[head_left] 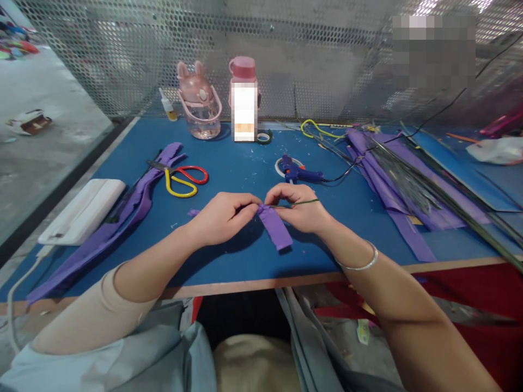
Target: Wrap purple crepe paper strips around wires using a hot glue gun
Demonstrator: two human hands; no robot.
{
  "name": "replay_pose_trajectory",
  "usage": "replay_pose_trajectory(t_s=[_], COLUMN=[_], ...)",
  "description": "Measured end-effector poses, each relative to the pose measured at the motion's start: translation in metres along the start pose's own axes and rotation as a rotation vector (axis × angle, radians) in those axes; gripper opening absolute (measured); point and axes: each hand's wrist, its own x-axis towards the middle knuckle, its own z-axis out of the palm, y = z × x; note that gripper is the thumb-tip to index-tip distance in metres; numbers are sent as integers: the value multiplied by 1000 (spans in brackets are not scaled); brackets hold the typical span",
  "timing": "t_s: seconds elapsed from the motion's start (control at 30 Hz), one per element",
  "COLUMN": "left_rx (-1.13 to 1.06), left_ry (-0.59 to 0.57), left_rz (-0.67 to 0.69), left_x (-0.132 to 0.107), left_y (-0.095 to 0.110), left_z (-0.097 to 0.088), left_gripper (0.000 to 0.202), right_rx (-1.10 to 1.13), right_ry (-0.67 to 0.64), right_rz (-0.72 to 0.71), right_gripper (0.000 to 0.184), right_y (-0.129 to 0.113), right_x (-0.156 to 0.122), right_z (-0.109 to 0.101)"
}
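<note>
A strip of purple crepe paper [278,231] hangs down between my two hands, its top end gathered round one end of a thin green stem [307,202]. My left hand [224,219] is closed, thumb and forefinger pinching the gathered end. On the other side, my right hand [300,211] is closed by the same gather, with the stem running back across its fingers and palm. Its fingertips are partly hidden. A small purple scrap [193,213] lies beside my left hand. Scissors with red and yellow handles [183,182] rest on a long purple paper strip [141,204] to the left.
A blue glue gun [300,172] lies beyond my right hand, its cord trailing right. Purple sheets [384,179] and green stems [449,201] cover the right side. A white power bank [84,211], a pink bottle [200,106], a pink-lidded bottle [244,68] and tape [264,138] also stand or lie around.
</note>
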Motion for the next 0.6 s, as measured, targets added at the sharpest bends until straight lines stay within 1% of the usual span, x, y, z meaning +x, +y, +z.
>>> replay_pose_trajectory(t_s=[0.07,0.13,0.37,0.5,0.6], left_rx=[13,25,87,130,193], left_ry=[77,130,211,226,242], left_rz=[33,64,180,235,271], left_x=[1,1,-2,-3,-4], left_y=[-1,-3,-6,-7,-8], left_z=[0,1,5,6,9], left_gripper=[25,22,14,13,12], right_rx=[60,128,330,298,194], right_ry=[14,15,27,77,115], right_rz=[27,62,131,119,96], right_gripper=[12,14,22,27,24], right_y=[3,5,6,2,-1], right_x=[-1,-1,-3,-3,-3], right_z=[0,0,2,4,5])
